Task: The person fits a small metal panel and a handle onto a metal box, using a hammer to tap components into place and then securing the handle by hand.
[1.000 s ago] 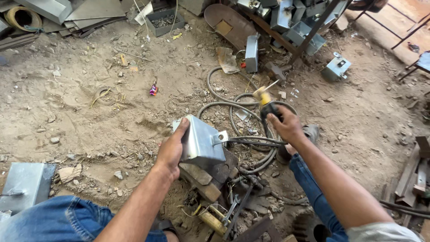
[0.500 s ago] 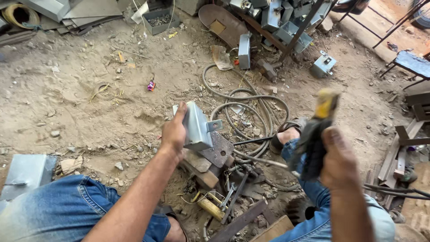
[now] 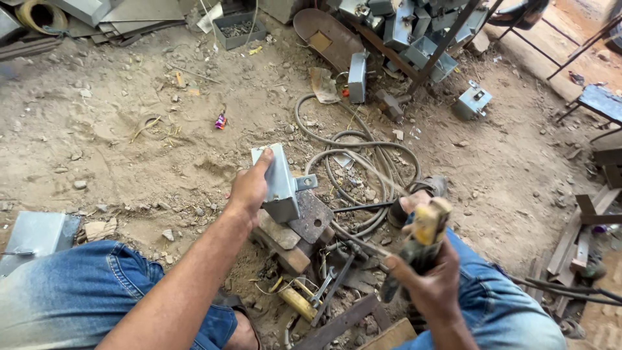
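Note:
My left hand (image 3: pixel 248 188) grips the side of a grey sheet-metal box (image 3: pixel 280 181) that stands tilted on a rusty plate (image 3: pixel 313 217) and wooden blocks (image 3: pixel 281 241) on the dirt. My right hand (image 3: pixel 429 283) is closed around a welding electrode holder (image 3: pixel 422 243) with a yellow top and dark handle, held low to the right of the box, over my right knee. A thin rod (image 3: pixel 359 208) points from the holder's side toward the box. My legs are in blue jeans.
Coiled grey hose and cable (image 3: pixel 350 155) lie behind the box. More grey metal boxes (image 3: pixel 414 39) are piled at the top, one (image 3: pixel 472 100) alone on the dirt, another (image 3: pixel 35 234) by my left knee. Scrap bars (image 3: pixel 573 236) lie right; a hammer and pliers (image 3: pixel 304 298) sit between my legs.
My right hand has drawn the electrode holder back from the box toward me and then lowered it over my right knee. My left hand stays on the box.

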